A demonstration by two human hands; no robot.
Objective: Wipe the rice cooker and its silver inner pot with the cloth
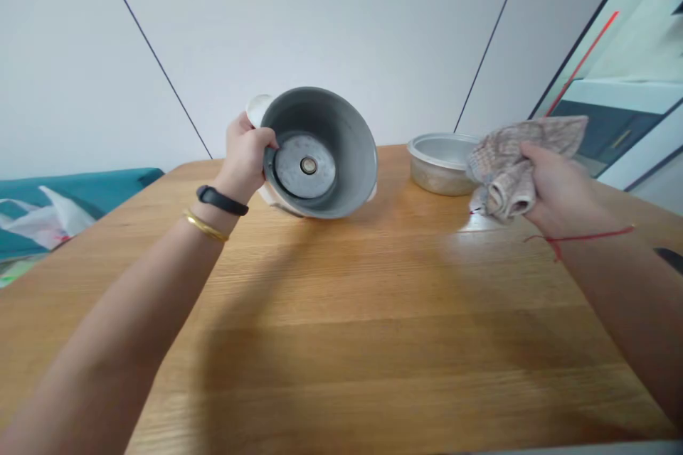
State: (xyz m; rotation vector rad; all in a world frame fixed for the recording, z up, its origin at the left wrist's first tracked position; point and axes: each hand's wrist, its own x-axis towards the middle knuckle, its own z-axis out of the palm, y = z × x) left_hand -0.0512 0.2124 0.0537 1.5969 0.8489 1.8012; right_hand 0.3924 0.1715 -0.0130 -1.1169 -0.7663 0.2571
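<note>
So, cooker body [320,156] toward the worktop [373,341]'s far edge, pot [440,181] to its right, cloth [506,163] right of that, bag [53,220] past the left edge.

the pot [323,153] is grey inside, the cloth [509,160] patterned brown and white, the table [368,298] honey-brown.

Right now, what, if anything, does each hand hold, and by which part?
The left hand grips the grey-lined pot by its rim's left side, thumb over the edge. The right hand holds the bunched cloth by its lower right part.
</note>
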